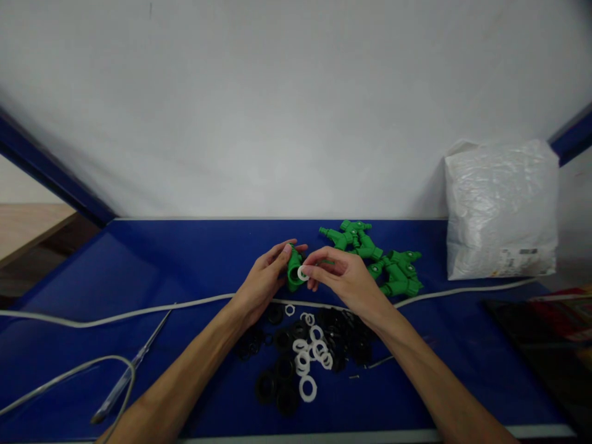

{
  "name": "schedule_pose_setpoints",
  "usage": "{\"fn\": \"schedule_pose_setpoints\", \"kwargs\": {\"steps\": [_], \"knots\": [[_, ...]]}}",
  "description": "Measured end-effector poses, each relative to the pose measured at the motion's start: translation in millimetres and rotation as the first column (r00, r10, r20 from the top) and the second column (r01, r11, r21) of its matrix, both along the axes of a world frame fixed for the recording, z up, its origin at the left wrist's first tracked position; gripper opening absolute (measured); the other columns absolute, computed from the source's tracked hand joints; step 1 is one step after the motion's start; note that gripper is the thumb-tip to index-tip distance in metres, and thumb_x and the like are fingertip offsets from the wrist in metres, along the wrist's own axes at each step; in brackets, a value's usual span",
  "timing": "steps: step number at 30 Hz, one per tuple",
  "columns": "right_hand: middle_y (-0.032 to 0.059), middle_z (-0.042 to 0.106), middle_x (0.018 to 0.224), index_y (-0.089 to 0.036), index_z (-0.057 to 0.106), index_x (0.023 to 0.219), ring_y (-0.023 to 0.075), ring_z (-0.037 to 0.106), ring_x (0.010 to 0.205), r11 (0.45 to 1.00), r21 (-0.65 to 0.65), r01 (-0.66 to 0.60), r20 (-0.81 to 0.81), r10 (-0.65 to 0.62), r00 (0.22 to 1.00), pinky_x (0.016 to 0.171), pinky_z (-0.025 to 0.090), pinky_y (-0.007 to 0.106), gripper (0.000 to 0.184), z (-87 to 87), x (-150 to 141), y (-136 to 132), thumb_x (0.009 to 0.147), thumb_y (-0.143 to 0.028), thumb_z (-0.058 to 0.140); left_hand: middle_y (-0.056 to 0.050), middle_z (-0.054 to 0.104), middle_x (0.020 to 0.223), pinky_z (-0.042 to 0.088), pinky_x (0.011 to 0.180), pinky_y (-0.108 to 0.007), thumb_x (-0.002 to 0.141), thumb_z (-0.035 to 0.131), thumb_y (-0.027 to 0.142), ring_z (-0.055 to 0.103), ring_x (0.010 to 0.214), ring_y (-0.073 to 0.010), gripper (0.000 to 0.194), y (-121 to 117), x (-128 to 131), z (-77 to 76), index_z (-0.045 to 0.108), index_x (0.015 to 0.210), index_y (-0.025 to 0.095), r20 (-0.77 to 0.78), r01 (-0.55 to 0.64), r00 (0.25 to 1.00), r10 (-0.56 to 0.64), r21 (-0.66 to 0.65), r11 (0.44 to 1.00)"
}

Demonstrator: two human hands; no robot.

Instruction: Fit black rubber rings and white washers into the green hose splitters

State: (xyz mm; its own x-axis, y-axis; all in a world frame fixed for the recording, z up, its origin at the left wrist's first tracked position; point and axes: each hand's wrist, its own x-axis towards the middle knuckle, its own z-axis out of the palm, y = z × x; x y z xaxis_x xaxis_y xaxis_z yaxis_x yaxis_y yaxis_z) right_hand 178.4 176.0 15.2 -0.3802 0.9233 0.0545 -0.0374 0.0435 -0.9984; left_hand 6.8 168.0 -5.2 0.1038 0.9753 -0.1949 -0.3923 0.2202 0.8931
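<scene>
My left hand (264,271) is closed around a green plastic hose fitting (294,265), its round opening turned toward me. Between thumb and fingers of my right hand (340,271) is a white ring (302,273), held right at that opening; I cannot tell whether it touches the fitting. Below my hands lies a loose group of white rings (308,389), with black rings (266,386) to the left and smaller black parts (340,336) to the right. Several more green fittings (400,274) lie in a heap behind my right hand.
A pale cable (185,304) crosses the blue table (185,253) beneath my hands and loops at the left. A screwdriver (132,367) with a clear handle lies there. A wrapped white package (502,209) stands at the right against the pale wall (277,123).
</scene>
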Motion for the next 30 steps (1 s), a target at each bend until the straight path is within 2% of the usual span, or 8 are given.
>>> {"fn": "schedule_pose_setpoints", "kwargs": {"steps": [8,14,18,22,26,30], "knots": [[-0.0025,0.065,0.076,-0.021,0.065,0.086,0.0128,0.063,0.064,0.999,0.031,0.009,0.021,-0.009,1.000,0.063,0.052,0.029,0.024,-6.4,-1.8,-0.3,0.080,-0.040,0.079,-0.015,0.066,0.133,0.053,0.089,-0.032,0.086,0.073,0.041,0.064,0.116,-0.0259,0.044,-1.1,1.4,4.5,0.068,0.124,0.018,-0.033,-0.046,0.998,0.046,0.006,0.999],[-0.0042,0.060,0.082,-0.023,0.061,0.094,0.0121,0.063,0.065,1.000,0.006,0.027,0.018,-0.027,0.999,0.059,0.051,0.027,0.029,-11.4,-6.3,-2.6,0.079,-0.038,0.079,-0.015,0.066,0.134,0.054,0.089,-0.034,0.086,0.074,0.040,0.063,0.117,-0.0269,0.044,-2.1,3.0,5.1,0.068,0.122,0.017,-0.022,-0.064,0.998,0.064,0.011,0.998],[-0.0021,0.060,0.093,-0.024,0.059,0.103,0.0118,0.065,0.067,0.999,-0.009,0.045,0.055,-0.044,0.998,0.059,0.053,0.027,0.034,-10.6,-8.7,-4.4,0.080,-0.041,0.077,-0.014,0.065,0.135,0.054,0.090,-0.034,0.088,0.072,0.041,0.062,0.119,-0.0262,0.043,-1.3,2.0,3.0,0.067,0.123,0.017,-0.018,-0.085,0.996,0.085,0.028,0.996],[0.0019,0.064,0.104,-0.025,0.054,0.116,0.0128,0.068,0.067,0.998,-0.068,0.007,0.043,-0.004,0.999,0.061,0.055,0.029,0.045,-9.9,-9.0,-5.0,0.081,-0.044,0.076,-0.013,0.066,0.135,0.054,0.092,-0.034,0.089,0.070,0.040,0.062,0.118,-0.0255,0.040,-1.8,1.7,3.7,0.068,0.123,0.018,-0.007,-0.095,0.995,0.095,0.037,0.995],[0.0011,0.069,0.099,-0.026,0.050,0.128,0.0149,0.070,0.069,0.984,-0.162,-0.067,-0.049,0.060,0.997,0.067,0.058,0.032,0.058,-5.5,-9.1,-7.0,0.080,-0.042,0.078,-0.012,0.066,0.135,0.052,0.098,-0.035,0.090,0.070,0.039,0.064,0.118,-0.0249,0.040,-2.3,2.9,4.9,0.068,0.124,0.019,0.011,-0.077,0.997,0.077,0.028,0.997],[0.0007,0.071,0.091,-0.025,0.055,0.129,0.0166,0.072,0.073,0.985,-0.168,-0.036,-0.123,0.015,0.992,0.076,0.060,0.036,0.052,-1.7,-8.4,-8.0,0.082,-0.037,0.076,-0.010,0.066,0.137,0.047,0.108,-0.037,0.086,0.074,0.039,0.058,0.129,-0.0270,0.043,-1.8,4.2,4.2,0.071,0.125,0.021,-0.016,-0.091,0.996,0.092,0.043,0.995]]}}
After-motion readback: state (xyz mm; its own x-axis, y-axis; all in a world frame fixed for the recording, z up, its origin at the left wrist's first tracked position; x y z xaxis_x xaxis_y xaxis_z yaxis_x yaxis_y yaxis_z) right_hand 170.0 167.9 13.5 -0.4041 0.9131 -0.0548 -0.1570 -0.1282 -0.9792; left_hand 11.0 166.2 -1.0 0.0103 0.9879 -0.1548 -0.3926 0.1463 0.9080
